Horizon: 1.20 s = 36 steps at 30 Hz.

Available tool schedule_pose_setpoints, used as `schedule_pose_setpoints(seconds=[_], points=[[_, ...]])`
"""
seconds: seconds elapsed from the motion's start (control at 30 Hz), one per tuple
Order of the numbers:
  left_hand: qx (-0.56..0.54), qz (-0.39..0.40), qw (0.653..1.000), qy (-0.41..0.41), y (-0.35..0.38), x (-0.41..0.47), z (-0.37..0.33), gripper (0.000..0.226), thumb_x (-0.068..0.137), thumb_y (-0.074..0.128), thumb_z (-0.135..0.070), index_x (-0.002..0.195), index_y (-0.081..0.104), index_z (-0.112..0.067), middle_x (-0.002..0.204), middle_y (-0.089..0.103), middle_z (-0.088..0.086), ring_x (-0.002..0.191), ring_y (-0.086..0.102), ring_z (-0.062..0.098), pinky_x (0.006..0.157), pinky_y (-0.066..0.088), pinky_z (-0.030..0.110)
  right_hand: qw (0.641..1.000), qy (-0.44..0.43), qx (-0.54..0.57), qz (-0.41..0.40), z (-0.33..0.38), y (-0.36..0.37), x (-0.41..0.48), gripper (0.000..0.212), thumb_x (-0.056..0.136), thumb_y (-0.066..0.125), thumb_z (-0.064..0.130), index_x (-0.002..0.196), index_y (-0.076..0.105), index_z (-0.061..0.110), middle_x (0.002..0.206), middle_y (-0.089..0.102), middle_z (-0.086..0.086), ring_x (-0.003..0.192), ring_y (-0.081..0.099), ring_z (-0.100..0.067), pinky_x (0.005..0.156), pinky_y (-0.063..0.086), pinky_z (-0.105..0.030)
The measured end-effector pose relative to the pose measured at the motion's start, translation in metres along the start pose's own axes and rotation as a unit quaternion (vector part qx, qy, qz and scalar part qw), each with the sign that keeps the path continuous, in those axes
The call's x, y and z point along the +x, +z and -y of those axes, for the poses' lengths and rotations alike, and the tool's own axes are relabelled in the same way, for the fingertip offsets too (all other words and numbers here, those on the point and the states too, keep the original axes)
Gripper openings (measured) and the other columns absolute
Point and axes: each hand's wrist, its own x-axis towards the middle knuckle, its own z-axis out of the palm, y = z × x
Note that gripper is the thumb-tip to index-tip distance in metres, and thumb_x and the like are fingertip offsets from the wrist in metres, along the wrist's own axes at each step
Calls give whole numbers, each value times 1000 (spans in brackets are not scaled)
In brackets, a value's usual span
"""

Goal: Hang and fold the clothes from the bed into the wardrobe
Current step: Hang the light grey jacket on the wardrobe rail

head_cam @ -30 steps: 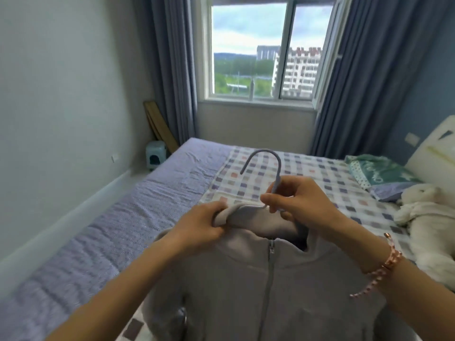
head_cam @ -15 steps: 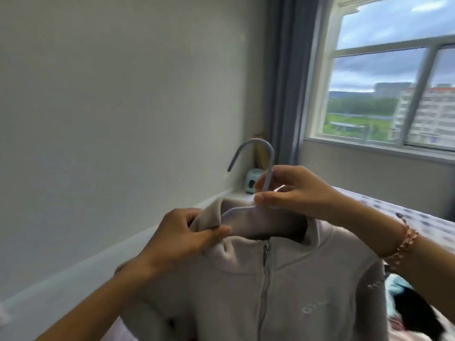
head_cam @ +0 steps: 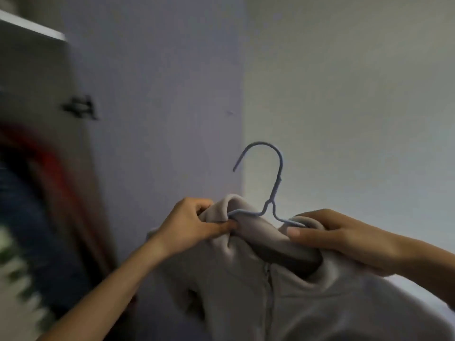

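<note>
Pale wall (head_cam: 344,94), grey zip fleece (head_cam: 307,306) on blue hanger (head_cam: 281,163), left hand (head_cam: 189,225), right hand (head_cam: 339,232), each grip pinching collar (head_cam: 261,232)

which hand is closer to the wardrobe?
Left. Left hand grips the jacket collar nearest the wardrobe; right hand holds the collar's other end, farther right.

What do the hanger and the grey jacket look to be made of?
Hanger: thin wire, likely metal with a matte blue coating; it keeps a slim bent hook. Jacket: soft fleece-like fabric, matte beige-grey; thick collar folds and fuzzy surface suggest it.
</note>
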Motion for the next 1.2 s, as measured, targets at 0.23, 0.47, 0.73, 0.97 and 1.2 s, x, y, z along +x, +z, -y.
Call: schedule_pose_setpoints(seconds=[0.23,0.47,0.73,0.97,1.2], points=[[126,-219,966,-52,-150,-61,8,69,50,66,-67,62,53,0,53,43,-3,52,35,5,50,29,27,976,-136,136,103,100,87,76,20,62,70,23,77,77,13,87,74,-12,73,68,-18,64,55,-22],[263,-367,890,-69,-250,-128,33,74,73,28,-72,104,62,-14,107,62,10,102,57,23,91,41,31,961,-137,148,187,159,173,132,27,60,67,19,79,74,1,94,72,-14,74,68,-17,64,55,-21],[174,-611,738,-227,-352,-159,73,32,99,34,-11,102,59,8,114,58,28,104,55,36,72,32,33,947,-158,185,210,265,302,203,16,83,60,8,92,70,0,82,68,-15,66,63,-23,70,54,-31],[21,-655,703,-276,-412,-152,88,42,100,35,-26,120,54,5,123,56,21,115,53,33,88,44,33,949,-214,163,165,325,416,277,14,86,57,2,94,64,-7,91,65,-19,78,60,-27,60,49,-26],[-74,-632,722,-272,-432,-145,86,52,98,31,-44,120,55,-5,114,59,11,109,56,27,95,45,36,943,-272,166,99,342,484,336,27,85,53,10,102,64,-8,104,65,-25,102,60,-36,92,47,-44]])
